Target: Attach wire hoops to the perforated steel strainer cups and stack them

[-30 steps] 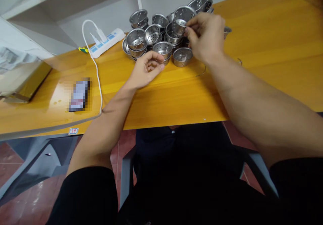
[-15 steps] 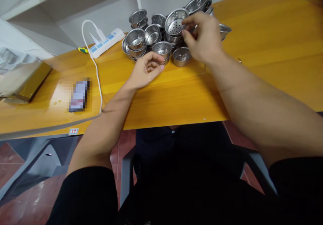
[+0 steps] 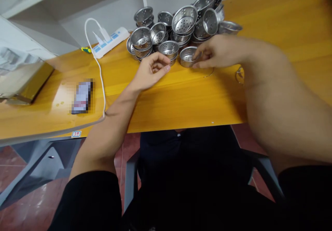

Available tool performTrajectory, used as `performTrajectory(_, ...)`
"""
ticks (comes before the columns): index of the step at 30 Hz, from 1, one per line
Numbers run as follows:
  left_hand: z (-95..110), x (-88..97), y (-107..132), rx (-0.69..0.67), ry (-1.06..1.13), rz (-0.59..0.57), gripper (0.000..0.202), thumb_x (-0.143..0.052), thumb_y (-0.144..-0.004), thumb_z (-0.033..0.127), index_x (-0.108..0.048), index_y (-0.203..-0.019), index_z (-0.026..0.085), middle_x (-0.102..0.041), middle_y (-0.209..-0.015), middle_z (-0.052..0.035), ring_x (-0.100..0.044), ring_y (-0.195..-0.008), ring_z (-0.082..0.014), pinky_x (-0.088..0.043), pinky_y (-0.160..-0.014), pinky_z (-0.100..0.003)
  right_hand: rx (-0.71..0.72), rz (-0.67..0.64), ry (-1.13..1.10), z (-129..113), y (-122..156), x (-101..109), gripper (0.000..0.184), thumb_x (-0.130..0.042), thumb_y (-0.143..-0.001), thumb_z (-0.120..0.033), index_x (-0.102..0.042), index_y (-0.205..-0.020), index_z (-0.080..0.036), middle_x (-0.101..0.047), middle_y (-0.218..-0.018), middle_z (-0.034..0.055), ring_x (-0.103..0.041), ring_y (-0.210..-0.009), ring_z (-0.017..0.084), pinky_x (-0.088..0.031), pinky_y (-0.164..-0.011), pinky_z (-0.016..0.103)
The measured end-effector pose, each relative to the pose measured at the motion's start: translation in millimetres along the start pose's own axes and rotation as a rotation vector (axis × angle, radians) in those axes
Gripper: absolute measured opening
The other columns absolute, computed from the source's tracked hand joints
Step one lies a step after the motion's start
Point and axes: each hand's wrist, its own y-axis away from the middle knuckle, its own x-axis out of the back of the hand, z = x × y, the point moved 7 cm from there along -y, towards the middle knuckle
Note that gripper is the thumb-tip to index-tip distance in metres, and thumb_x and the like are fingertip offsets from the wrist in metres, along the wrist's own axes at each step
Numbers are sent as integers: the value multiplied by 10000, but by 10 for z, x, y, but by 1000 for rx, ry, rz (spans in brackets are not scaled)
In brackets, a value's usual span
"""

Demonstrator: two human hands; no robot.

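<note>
Your bare right hand (image 3: 206, 54) covers part of a round, silvery, perforated metal cup (image 3: 186, 58), obscuring whether it grips.

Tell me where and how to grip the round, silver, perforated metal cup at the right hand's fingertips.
Probably best to pinch that cup by its right-hand rim and wall, coming from the right front, where the right hand is: it stands upright, mouth up, with other silver perforated cups crowding it behind and on the left.
</note>
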Motion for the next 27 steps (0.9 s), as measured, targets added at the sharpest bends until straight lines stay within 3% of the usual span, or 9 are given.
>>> performTrajectory(2,-13,3,-2,20,-15,-4,584,-1029,-1079,780,-888,-1203,227,-873,-1066,-75,-798,-866,-172,-660,-773,-274,-15,-24,36,-17,-22,-25,146,-1007,-1054,-231,-932,-1177,-209,-860,-970,45,-760,-835,253,-604,-894,429)
performTrajectory(5,-4,18,1,22,-40,-3,605,-1023,-1078,791,-876,-1218,221,-873,-1096,-78,-807,-889,-171,-672,-800,-278,24,102,-2,-127,17,64,85,-963,-1046,-190,-907,-1109,-202,-837,-953,52,-761,-862,263,-619,-934,446)
performTrajectory(9,-36,28,7,-12,-33,-4,687,-973,-1101,852,-826,-1338,224,-859,-1240,-100,-832,-937,-172,-671,-769,-267,108,257,-259,-287,212,211,124,-895,-979,-124,-857,-1031,-230,-746,-885,28,-682,-803,233,-599,-865,428)
performTrajectory(13,-200,32,8,29,-58,10,764,-944,-1110,881,-736,-1501,260,-800,-1402,-121,-849,-1011,-170,-653,-727,-236,235,376,-396,-451,361,297,108,-875,-993,-257,-780,-948,-280,-649,-818,26,-557,-715,212,-539,-756,430)
performTrajectory(16,-296,6,12,38,-89,-8,848,-912,-1115,915,-668,-1626,284,-761,-1485,-132,-878,-1151,-215,-729,-857,-286,365,361,-513,-591,374,256,119,-916,-1017,-381,-837,-1004,-293,-753,-913,57,-668,-793,248,-584,-793,460)
performTrajectory(19,-295,-37,7,-70,-101,-47,963,-902,-1071,983,-643,-1676,279,-747,-1501,-122,-873,-1374,-323,-770,-1088,-459,500,259,-574,-734,362,174,220,-955,-1044,-476,-892,-1109,-276,-859,-1067,79,-807,-977,299,-670,-956,511)
performTrajectory(21,-288,-37,1,-153,-97,-45,1002,-900,-1050,1007,-642,-1680,272,-750,-1505,-117,-862,-1428,-356,-751,-1186,-549,526,214,-594,-762,357,156,310,-988,-1033,-530,-901,-1191,-277,-886,-1131,78,-843,-1042,317,-695,-1016,528)
performTrajectory(27,-395,-14,-11,-222,-116,-61,1019,-824,-1090,1019,-575,-1737,273,-729,-1584,-138,-845,-1477,-378,-735,-1235,-593,498,236,-603,-624,334,184,524,-1033,-1053,-786,-929,-1242,-309,-892,-1158,91,-850,-1021,318,-728,-989,527)
